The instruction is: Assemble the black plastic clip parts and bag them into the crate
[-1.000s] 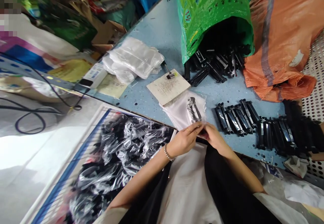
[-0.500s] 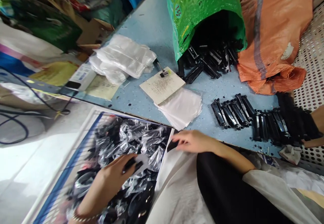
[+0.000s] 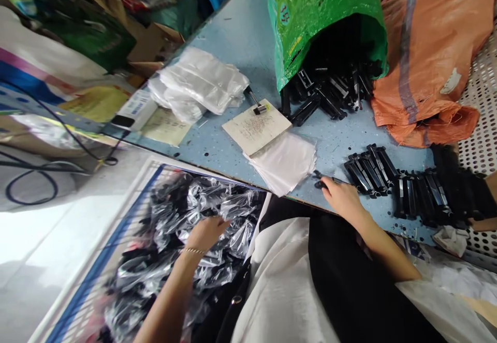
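Note:
My left hand [image 3: 207, 232] hangs low over a bin [image 3: 116, 239] full of black parts sealed in clear bags [image 3: 217, 208]; its fingers are loosely stretched and nothing shows in them. At the near edge of the blue table [image 3: 240, 43], my right hand [image 3: 342, 199] has its fingers curled on a black plastic part [image 3: 325, 181]. That part lies at the left end of a row of like black parts [image 3: 392, 180]. A stack of empty clear bags [image 3: 285, 161] sits just left of that hand.
A green sack [image 3: 310, 12] spills more black parts [image 3: 330, 92] onto the table, with an orange sack [image 3: 427, 58] beside it. A notepad with a clip [image 3: 256, 125] and a heap of clear bags [image 3: 200, 81] lie further left. Cables run over the floor at left.
My left hand carried the bagged part from the table down to the bin and let it go. My right hand moved right to the row of black parts and closed on one.

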The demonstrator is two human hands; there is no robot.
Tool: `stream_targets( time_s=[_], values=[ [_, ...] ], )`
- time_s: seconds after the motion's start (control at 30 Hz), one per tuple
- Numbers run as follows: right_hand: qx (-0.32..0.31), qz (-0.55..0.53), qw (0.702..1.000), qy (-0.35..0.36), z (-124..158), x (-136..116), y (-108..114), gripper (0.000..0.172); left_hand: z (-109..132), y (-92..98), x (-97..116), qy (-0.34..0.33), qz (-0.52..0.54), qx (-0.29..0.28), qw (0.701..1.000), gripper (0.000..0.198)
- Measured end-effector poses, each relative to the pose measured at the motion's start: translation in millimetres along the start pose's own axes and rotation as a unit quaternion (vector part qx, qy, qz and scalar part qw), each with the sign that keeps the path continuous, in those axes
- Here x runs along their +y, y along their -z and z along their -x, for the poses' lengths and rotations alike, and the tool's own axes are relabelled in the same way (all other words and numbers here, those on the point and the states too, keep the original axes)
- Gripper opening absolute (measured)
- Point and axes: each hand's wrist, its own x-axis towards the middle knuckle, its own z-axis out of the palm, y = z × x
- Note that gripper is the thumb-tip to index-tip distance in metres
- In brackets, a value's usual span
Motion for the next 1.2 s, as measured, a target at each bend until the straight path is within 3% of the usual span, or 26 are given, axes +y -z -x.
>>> stream_targets(
  time_s=[0.03,0.13,0.2,0.27,0.37,0.43,0.5,0.57,0.67,0.77,0.87,1.07,1.2],
  values=[
    [-0.008,-0.018,1.0,0.016,10.7,-1.0,-6.1,0.034,-23.5,-5.2,16.3,-0.002,0.011,-0.006,1.0,0.041],
    [-0.011,-0.062,0.998,0.032,40.1,2.8,-23.4,0.033,-94.6,-28.7,83.1,-0.097,0.056,0.061,0.992,0.025],
    [0.017,-0.071,0.997,0.0,56.3,12.1,-32.6,0.036,-134.1,-46.8,124.2,-0.119,0.023,0.08,0.989,0.015],
    [0.052,-0.083,0.994,-0.046,69.1,26.6,-39.1,0.036,-161.5,-60.1,146.3,-0.107,0.014,0.06,0.992,0.014],
    [0.085,-0.197,0.975,-0.065,79.4,50.6,-44.4,0.029,-180.7,-64.9,140.6,-0.042,0.102,0.032,0.993,0.014],
    [0.079,-0.341,0.935,-0.057,78.3,59.9,-45.1,0.022,-183.8,-61.4,124.5,0.01,0.197,0.018,0.98,0.008],
    [0.061,-0.493,0.866,-0.055,69.9,59.1,-44.2,0.019,-183.3,-57.7,111.4,0.035,0.268,0.008,0.963,0.005],
    [0.036,-0.629,0.775,-0.055,55.5,48.5,-43.1,0.021,-181.2,-56.5,106.2,0.013,0.292,0.009,0.956,0.016],
    [-0.047,-0.769,0.636,-0.041,28.9,24.6,-44.7,0.039,-178.0,-57.6,109.2,-0.033,0.278,0.021,0.96,0.03],
    [-0.105,-0.821,0.559,-0.054,7.9,8.7,-51.7,0.038,-176.0,-57.0,113.4,0.0,0.274,0.048,0.961,0.022],
    [-0.102,-0.838,0.53,-0.086,2.0,9.2,-58.7,0.033,-175.4,-52.7,113.2,0.053,0.319,0.055,0.945,0.013],
    [-0.066,-0.834,0.542,-0.073,14.7,29.0,-55.6,0.033,-179.5,-48.0,114.4,0.059,0.409,-0.031,0.91,0.016],
    [-0.092,-0.861,0.491,-0.095,17.3,35.5,-53.6,0.037,-181.6,-50.3,117.4,0.07,0.396,-0.025,0.915,0.022]
  ],
)
